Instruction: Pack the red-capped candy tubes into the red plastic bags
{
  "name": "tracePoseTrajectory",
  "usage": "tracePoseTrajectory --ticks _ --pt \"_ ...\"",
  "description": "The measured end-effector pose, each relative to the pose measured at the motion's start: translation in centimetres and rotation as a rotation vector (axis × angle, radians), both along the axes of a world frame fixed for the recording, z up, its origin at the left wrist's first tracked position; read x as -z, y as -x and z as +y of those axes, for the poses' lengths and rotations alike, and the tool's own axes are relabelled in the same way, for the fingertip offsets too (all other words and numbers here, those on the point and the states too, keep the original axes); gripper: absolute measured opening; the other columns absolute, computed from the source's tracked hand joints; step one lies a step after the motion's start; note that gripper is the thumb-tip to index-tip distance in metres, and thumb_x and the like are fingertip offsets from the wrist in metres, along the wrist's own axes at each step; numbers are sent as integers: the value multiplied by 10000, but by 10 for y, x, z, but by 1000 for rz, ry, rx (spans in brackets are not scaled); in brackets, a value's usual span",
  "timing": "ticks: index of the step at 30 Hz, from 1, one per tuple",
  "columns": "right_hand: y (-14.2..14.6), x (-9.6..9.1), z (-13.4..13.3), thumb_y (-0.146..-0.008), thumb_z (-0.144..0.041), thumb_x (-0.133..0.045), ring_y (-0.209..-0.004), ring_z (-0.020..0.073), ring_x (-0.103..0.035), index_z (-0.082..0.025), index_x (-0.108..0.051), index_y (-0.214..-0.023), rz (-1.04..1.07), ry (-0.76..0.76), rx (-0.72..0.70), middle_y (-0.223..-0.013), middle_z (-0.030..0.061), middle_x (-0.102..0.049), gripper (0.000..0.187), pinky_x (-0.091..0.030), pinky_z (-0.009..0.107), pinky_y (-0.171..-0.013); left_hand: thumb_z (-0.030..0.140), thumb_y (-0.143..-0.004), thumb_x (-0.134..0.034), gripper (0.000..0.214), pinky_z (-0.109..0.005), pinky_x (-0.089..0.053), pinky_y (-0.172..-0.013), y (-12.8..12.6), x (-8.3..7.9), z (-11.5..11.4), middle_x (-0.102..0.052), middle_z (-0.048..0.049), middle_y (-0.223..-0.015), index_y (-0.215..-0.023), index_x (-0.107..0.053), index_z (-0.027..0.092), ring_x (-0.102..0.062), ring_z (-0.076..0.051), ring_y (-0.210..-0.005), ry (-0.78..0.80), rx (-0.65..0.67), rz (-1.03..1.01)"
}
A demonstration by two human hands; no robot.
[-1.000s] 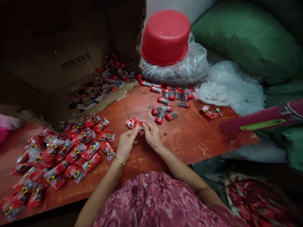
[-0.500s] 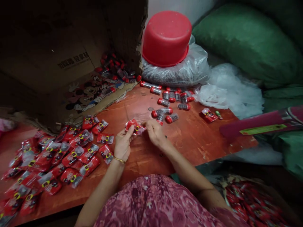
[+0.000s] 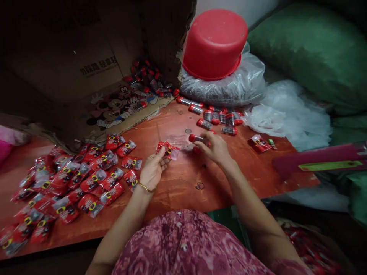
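My left hand [image 3: 151, 170] pinches a small red printed plastic packet [image 3: 169, 150], its clear end facing right. Across from it, my right hand [image 3: 216, 148] has its thumb and fingers closed about a clear tube with a red cap [image 3: 195, 138], dark contents inside. Part of that tube is hidden by the fingers, and another red cap [image 3: 196, 149] shows just beneath the hand. More red-capped tubes [image 3: 204, 123] lie loose beyond my right hand. Left of my left hand spreads a pile of filled red packets [image 3: 97, 179].
A large cardboard box [image 3: 114, 86] lies open at the back left, with tubes inside. Behind the tubes, an upturned red basin [image 3: 216, 42] rests on a filled clear bag [image 3: 223, 89]. A magenta bar [image 3: 323, 158] juts in from the right, near green sacks [image 3: 309, 49].
My right hand has left the packet and moved right, closing on a red-capped tube. The left hand still holds the packet. The whole view has shifted slightly.
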State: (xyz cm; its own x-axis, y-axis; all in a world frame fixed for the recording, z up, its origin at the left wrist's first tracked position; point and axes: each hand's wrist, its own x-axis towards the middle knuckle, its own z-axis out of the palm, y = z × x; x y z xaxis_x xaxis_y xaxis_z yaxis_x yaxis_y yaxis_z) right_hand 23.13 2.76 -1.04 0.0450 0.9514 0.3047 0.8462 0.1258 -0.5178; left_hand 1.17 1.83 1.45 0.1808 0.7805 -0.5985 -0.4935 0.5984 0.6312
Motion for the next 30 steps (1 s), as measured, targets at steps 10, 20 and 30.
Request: tracePoseTrajectory --ticks 10,20,30 --pt "47 -28 -71 -705 -317 -639 -489 91 -473 -187 -596 -745 526 54 -81 -589 -28 -568 142 -382 204 -460 405 -523 -771 339 -214 -453 -593 -6 0 -11 -686 -32 -698 -704 -677 135 -601 -105 -608 -111 82 113" --pt "62 -21 -70 -705 -357 -640 -417 67 -409 -182 -550 -710 856 211 -67 -524 -52 -476 197 -327 193 -389 360 -497 -784 334 -223 -444 -612 -12 0 -16 -687 -29 -692 -715 -693 125 -578 -100 -586 -238 75 154" --pt "91 3 -65 -773 -435 -561 -335 50 -414 -196 -501 -801 1065 148 90 -514 -75 -471 248 -314 178 -337 273 -463 -803 310 -249 -460 -714 -30 9 -26 -695 -32 -722 -702 -674 123 -610 -117 -659 -220 -50 37"
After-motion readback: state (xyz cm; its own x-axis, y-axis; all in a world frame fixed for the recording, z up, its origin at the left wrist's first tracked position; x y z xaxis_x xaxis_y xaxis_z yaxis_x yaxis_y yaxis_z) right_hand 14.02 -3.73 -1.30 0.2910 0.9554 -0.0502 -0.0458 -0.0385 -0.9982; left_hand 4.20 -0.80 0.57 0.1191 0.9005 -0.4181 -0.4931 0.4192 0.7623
